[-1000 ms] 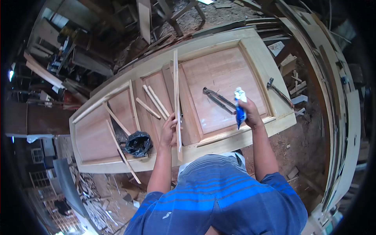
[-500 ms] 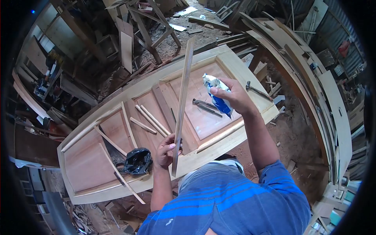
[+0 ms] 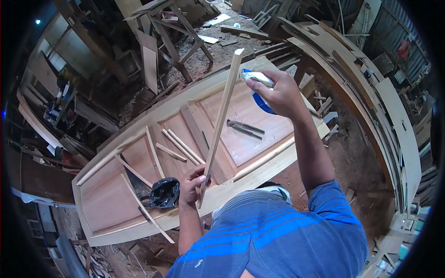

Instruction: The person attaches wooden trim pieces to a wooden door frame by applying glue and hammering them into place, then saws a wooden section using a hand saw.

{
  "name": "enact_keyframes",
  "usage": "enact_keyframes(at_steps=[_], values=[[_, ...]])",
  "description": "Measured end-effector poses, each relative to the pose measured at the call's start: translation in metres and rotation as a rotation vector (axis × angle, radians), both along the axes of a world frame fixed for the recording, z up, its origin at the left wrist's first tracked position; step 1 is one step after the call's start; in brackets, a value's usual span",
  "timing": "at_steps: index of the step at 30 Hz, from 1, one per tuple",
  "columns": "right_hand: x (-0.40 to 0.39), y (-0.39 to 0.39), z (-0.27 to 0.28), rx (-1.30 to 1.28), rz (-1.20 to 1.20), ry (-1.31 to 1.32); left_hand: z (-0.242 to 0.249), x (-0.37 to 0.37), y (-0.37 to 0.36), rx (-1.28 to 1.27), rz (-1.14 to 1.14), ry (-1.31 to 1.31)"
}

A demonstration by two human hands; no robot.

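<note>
Holding a long wooden strip [image 3: 219,125] near its lower end, left hand [image 3: 191,185] closed around it, fingers wrapped on the near edge. Strip tilted up and away, top end reaching level with the right hand [image 3: 278,95]. Right hand clenched on a blue-and-white tube [image 3: 257,88], tip pointed toward the upper end of the strip, just beside it; touching or not, cannot tell.

Head view, risks as judged: grip sits far down the strip, so the free upper length could sway or sag away from the tube tip; a squeeze then could drop the contents onto the door [image 3: 241,125] below. Thin strip could also flex or slip in a one-handed hold.

Around the grips: door lying flat under both hands, on the far side of them. Pincers [image 3: 244,128] on its panel below the right hand. Loose sticks [image 3: 178,146] on the panel just beyond the left hand, more toward the left. Black bag [image 3: 163,192] just left of the left hand, at the door's near edge. Offcuts and planks on the ground past the right hand. Nothing between tube and strip.
</note>
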State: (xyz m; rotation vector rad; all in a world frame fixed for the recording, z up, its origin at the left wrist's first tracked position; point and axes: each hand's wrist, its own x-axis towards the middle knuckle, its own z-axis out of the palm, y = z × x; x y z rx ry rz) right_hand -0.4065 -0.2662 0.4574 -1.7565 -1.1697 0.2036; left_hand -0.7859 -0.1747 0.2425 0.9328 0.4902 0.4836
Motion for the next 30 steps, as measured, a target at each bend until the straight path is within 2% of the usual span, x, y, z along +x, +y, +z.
enact_keyframes(at_steps=[5,8,15,30], values=[[0.015,0.006,0.016,0.109,-0.1,-0.311,0.008,0.016,-0.012,0.044,0.053,-0.017],[0.021,0.009,0.023,0.062,-0.146,-0.328,0.012,0.024,-0.019,0.044,0.071,-0.037],[0.022,0.026,0.029,0.041,-0.074,-0.278,0.022,0.03,-0.034,0.034,0.13,-0.035],[-0.029,0.039,-0.01,0.015,0.176,-0.246,0.049,0.055,-0.038,0.0,0.324,-0.07]])
